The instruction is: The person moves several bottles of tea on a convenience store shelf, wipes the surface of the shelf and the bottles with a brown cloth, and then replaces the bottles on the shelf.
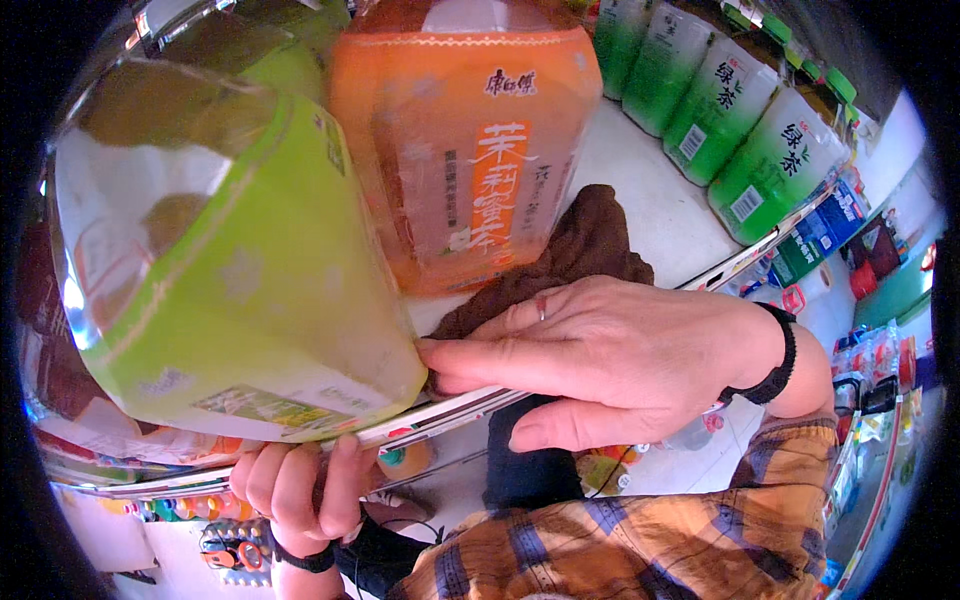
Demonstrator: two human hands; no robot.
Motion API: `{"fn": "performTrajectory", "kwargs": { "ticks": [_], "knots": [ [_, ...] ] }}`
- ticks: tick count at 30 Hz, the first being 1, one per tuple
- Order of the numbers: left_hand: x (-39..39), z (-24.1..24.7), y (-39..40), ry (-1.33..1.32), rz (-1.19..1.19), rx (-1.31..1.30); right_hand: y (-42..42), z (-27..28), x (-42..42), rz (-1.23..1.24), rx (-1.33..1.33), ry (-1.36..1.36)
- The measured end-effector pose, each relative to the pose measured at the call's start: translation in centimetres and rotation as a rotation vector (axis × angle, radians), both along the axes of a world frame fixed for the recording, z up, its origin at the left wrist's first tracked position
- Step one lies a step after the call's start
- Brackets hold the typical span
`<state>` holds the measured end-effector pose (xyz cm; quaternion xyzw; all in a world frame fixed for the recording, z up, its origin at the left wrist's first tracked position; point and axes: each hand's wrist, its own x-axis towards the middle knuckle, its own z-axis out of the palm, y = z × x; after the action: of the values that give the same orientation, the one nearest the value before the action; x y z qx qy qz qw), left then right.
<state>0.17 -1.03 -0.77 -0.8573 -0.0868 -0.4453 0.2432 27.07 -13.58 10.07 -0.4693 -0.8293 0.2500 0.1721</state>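
My right hand (600,352), with a ring and a black wristband, presses a brown cloth (592,240) onto the white shelf (645,180). The cloth is bunched under and beyond its fingers, and the thumb hangs over the shelf's front edge. Curled fingers of my left hand (304,484) grip the shelf's front rail (450,409). Just above that hand leans a large bottle with a yellow-green label (300,300), its base near the rail. Behind the cloth a large tea bottle with an orange label (465,150) stands on the shelf, close beside the yellow-green one.
Green tea bottles (780,165) line the shelf at the right. More bottles with dark reddish labels (52,330) crowd the far left. Below the rail are bottles with coloured caps (195,508) and packaged goods on the floor. Another stocked rack (877,405) stands at the right.
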Motion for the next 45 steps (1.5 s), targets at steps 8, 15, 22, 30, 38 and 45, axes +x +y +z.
{"fn": "performTrajectory", "kwargs": {
  "ticks": [8, 15, 22, 30, 38, 45],
  "knots": [
    [-0.7, 0.2, 0.0, 0.026, 0.007, -0.018, -4.2, 0.7, 4.6, -0.33, 0.264, -0.19],
    [-0.1, 0.2, -0.2, -0.012, -0.016, -0.008, -4.4, -0.4, 2.6, -0.233, 0.23, -0.141],
    [-0.2, 0.3, 0.1, -0.005, -0.048, -0.043, -0.2, -1.1, -0.9, -0.07, 0.21, 0.013],
    [-0.5, 0.3, 0.5, 0.014, -0.027, -0.003, -7.7, 0.6, 6.1, -0.52, 0.244, -0.199],
    [0.0, 0.3, 0.2, -0.018, -0.029, 0.004, -6.0, 0.1, 3.3, -0.385, 0.304, -0.129],
    [-0.1, 0.0, 0.5, -0.006, -0.041, -0.006, -0.1, -1.5, -2.0, -0.077, 0.259, 0.023]
  ]
}}
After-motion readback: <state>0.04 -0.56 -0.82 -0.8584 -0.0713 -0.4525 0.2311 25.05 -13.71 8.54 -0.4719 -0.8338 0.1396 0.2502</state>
